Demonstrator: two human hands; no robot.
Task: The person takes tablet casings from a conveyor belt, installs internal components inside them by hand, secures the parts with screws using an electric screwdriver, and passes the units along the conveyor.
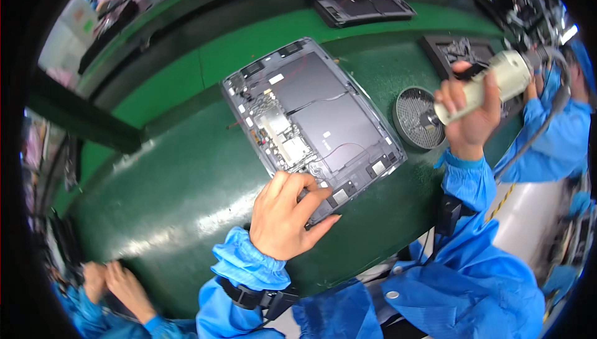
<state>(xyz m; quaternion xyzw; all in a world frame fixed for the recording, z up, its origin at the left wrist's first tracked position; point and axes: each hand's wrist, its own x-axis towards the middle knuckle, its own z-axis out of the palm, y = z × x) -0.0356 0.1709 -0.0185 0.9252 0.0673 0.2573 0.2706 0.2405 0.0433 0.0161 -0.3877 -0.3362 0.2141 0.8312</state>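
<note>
An opened tablet (342, 121) lies tilted on the green bench, its circuit board, thin cables and flat dark battery exposed. My left hand (286, 215) is closed around its near corner, fingers over the inner side and thumb by the edge. In my right hand (469, 115) is a cream-coloured electric screwdriver (497, 78), held slanting with its cable trailing off to the right. The screwdriver's tip points down into a round black dish (397, 124) of small metal pieces that look like screws. Whether a screw sits on the tip is too small to tell.
Behind the dish stands a dark tray (435, 56) with small parts. Another opened device (360, 3) rests on the far green strip. A dark post (81, 115) rises at the left. Co-workers' hands (118, 286) show at lower left, and a blue-clothed person (553, 134) is at right.
</note>
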